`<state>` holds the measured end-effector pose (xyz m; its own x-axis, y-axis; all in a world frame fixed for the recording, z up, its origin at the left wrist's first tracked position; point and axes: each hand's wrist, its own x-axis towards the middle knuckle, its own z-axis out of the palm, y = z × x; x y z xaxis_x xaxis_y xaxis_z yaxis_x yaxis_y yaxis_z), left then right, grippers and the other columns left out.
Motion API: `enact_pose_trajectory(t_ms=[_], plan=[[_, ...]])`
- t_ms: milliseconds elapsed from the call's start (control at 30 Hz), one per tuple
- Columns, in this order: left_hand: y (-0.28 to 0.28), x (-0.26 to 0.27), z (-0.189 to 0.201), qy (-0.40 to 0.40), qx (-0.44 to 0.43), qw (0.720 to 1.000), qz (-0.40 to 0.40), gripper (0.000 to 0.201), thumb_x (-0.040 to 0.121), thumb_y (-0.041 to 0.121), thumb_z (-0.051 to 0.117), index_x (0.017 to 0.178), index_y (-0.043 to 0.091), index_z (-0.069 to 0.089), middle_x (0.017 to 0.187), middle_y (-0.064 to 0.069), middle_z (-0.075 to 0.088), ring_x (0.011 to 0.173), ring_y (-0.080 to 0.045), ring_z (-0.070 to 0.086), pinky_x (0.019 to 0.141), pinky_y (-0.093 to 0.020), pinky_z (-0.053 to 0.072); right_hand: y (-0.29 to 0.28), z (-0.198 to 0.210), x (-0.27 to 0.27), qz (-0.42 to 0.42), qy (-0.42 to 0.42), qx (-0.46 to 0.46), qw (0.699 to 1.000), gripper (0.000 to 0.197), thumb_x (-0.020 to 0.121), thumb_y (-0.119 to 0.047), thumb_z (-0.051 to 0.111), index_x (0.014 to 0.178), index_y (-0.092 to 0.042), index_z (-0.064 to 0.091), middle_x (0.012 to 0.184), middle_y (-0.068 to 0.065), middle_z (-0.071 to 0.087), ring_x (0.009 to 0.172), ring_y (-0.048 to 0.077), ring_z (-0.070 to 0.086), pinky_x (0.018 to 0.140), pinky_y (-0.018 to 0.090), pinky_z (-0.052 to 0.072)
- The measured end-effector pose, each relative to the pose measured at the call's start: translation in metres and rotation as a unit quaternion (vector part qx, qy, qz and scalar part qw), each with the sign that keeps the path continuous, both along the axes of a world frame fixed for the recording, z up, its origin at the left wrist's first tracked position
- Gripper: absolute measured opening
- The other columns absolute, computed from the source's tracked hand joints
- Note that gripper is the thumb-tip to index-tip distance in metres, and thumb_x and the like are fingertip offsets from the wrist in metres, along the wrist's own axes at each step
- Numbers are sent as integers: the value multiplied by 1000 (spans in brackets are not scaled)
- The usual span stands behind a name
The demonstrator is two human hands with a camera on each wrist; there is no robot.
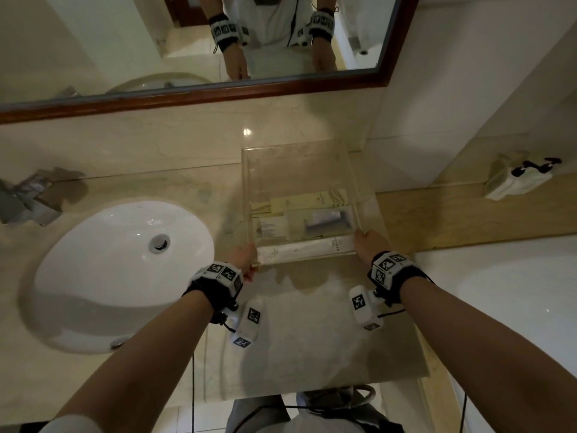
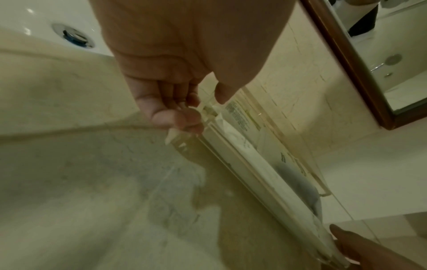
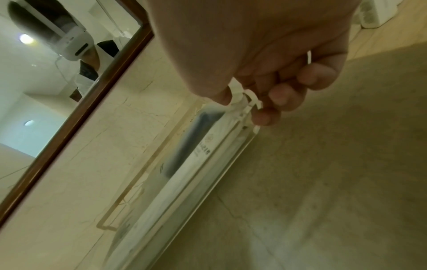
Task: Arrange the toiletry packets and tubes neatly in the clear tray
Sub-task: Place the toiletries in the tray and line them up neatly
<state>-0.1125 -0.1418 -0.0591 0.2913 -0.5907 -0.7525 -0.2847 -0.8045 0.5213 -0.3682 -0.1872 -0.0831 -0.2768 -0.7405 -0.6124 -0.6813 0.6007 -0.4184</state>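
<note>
Black wristbands with white marker-tag blocks, white wrist cameras, thin black cables, white top.

A beige marble worktop carries an oval white sink. Beyond the sink hangs a wood-framed mirror; a chrome tap stands at the sink's far left, under dim, warm light.

tray: on counter, sink's 3 o'clock
packets: in tray
mirror: 12 o'clock

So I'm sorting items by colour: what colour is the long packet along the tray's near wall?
White, the long paper packet; clearest in the head view.
</note>
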Motion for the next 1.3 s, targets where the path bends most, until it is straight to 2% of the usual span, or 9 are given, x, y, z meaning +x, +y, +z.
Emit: enact_pose_trajectory(t_ms=[167, 500, 600, 667, 800, 967, 1067, 1133, 1300], plan=[[-14, 2, -3, -11, -22, 999, 31, 41, 100, 28, 37, 65, 7, 45, 60, -9, 48, 44, -20, 40, 25, -10, 29, -14, -2, 3, -21, -13, -13, 1000, 52, 100, -35, 29, 131, 3, 44, 131, 24, 52, 117, 37, 52, 96, 40, 42], [-46, 6, -11, 51, -38, 991, 116, 36, 96, 28, 39, 68, 9, 49, 62, -9, 51, 47, -20, 41, 41, -24, 32, -45, -9, 10, -114, -42, -59, 991, 44, 98, -24, 35, 128, 7, 42, 125, 26, 55, 110, 36, 56, 80, 35, 43], [-55, 7, -13, 40, -44, 991, 122, 31, 96, 28, 41, 79, 5, 52, 63, -9, 51, 47, -19, 42, 37, -20, 33, -56, -14, 12, -126, -59, -68, 988, 45, 96, -23, 39, 126, 9, 45, 124, 26, 56, 98, 28, 57, 72, 31, 36], [-60, 8, -16, 34, -48, 991, 118, 28, 96, 29, 44, 81, 6, 52, 63, -7, 52, 48, -18, 44, 33, -16, 35, -62, -19, 11, -137, -67, -79, 985, 34, 93, -22, 43, 114, 4, 49, 111, 25, 58, 85, 22, 48, 70, 30, 34], [-68, 10, -27, 37, -70, 988, 134, 30, 92, 20, 50, 65, 7, 52, 62, -8, 53, 52, -20, 48, 50, -26, 40, -66, -16, 9, -142, -80, -89, 983, 10, 85, -15, 49, 81, -6, 50, 67, 11, 49, 52, 21, 42, 48, 25, 31], [-74, 12, -30, 31, -93, 985, 144, 32, 90, 11, 49, 58, 8, 50, 35, 0, 56, 51, -20, 47, 51, -27, 38, -76, -22, 4, -87, -55, -58, 993, 30, 81, -31, 50, 96, -7, 61, 89, 11, 57, 79, 20, 50, 75, 31, 44], [-78, 13, -28, 24, -93, 984, 150, 33, 89, 10, 50, 56, 7, 51, 24, 6, 50, 52, -20, 48, 55, -27, 41, -80, -19, 4, -88, -54, -54, 993, 24, 79, -32, 48, 91, -12, 56, 92, 10, 56, 82, 19, 49, 76, 31, 43], [-79, 14, -28, 32, -98, 982, 161, 31, 89, 9, 51, 58, 7, 51, 29, 2, 54, 54, -19, 49, 62, -30, 45, -80, -17, 5, -88, -60, -57, 993, 19, 82, -30, 48, 89, -13, 53, 92, 9, 54, 83, 19, 48, 75, 30, 41], [-77, 13, -30, 57, -127, 975, 172, 26, 92, 6, 48, 66, 6, 51, 66, -8, 55, 57, -16, 52, 52, -23, 47, -74, -18, 3, -117, -117, -83, 983, 17, 73, -30, 46, 61, -19, 49, 86, 15, 65, 82, 30, 63, 82, 39, 55]])
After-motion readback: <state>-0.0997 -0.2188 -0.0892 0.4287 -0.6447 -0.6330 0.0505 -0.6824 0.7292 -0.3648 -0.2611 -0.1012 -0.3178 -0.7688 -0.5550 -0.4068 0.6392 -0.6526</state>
